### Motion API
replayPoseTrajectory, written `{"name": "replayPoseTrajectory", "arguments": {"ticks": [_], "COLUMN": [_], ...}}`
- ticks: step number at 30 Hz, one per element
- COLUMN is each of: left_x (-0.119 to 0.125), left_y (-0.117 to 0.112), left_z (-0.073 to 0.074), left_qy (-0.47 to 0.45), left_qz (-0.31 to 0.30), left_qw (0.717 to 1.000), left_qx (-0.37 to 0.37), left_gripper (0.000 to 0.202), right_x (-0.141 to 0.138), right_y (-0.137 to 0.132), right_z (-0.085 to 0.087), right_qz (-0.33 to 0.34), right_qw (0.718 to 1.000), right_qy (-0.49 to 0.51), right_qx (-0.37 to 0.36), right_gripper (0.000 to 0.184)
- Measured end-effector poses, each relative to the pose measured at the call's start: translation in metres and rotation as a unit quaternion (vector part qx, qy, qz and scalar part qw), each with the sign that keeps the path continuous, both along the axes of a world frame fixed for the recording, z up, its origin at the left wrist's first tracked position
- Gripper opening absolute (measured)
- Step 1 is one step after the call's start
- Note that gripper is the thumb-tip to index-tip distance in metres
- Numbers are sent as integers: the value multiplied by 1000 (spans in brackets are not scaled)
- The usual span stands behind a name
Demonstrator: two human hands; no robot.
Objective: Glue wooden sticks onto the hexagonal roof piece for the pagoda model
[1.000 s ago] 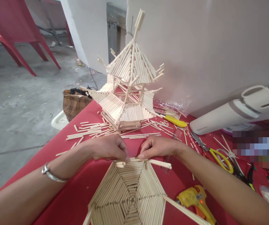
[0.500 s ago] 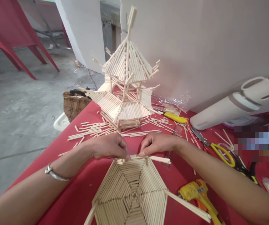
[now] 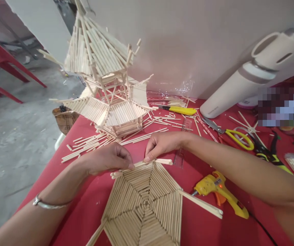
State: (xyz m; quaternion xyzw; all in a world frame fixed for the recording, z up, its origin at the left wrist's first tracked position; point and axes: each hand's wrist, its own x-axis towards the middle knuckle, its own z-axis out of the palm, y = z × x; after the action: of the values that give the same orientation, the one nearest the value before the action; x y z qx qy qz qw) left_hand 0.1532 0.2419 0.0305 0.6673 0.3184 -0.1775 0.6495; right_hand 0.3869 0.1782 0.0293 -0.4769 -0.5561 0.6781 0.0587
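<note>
A six-sided panel of thin wooden sticks (image 3: pixel 162 212) lies in front of me, its near side cut off by the frame. Bundled sticks (image 3: pixel 201 204) jut out from its corners. At the panel's far edge my left hand (image 3: pixel 112 158) and my right hand (image 3: pixel 161 145) are both closed in a pinch. A thin wooden stick (image 3: pixel 139 165) runs along that edge between my fingertips. Whether it is fixed to the panel I cannot tell. Behind my hands stands a tiered pagoda model (image 3: pixel 100 92) of the same sticks.
Loose sticks (image 3: pixel 85 147) lie around the pagoda on the red tabletop (image 3: pixel 80 215). To the right are a yellow glue gun (image 3: pixel 213 188) with its light on, a yellow cutter knife (image 3: pixel 180 110), scissors (image 3: pixel 226 133), a clear ruler (image 3: pixel 182 143), pliers (image 3: pixel 267 150) and a leaning white flask (image 3: pixel 234 89).
My view has shifted, so the pagoda appears farther left and larger, and more of the glue gun shows. Both hands keep their pinch at the panel's far edge, slightly farther apart.
</note>
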Motion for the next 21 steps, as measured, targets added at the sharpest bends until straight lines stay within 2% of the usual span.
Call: {"name": "replayPoseTrajectory", "arguments": {"ticks": [4,9,21], "left_x": [2,0,-5], "left_y": [-1,0,-2], "left_z": [3,-1,-9], "left_qy": [1,1,-17], "left_qz": [0,-3,25], "left_qw": [1000,1000,1000], "left_qx": [-9,14,6], "left_gripper": [24,26,21], "right_x": [1,0,-3], "right_y": [0,0,-3], "right_z": [-3,-4,6], "right_qz": [2,5,5], "right_qw": [1000,1000,1000], "right_qy": [7,-2,-27], "right_qx": [0,2,-5], "right_gripper": [30,33,33]}}
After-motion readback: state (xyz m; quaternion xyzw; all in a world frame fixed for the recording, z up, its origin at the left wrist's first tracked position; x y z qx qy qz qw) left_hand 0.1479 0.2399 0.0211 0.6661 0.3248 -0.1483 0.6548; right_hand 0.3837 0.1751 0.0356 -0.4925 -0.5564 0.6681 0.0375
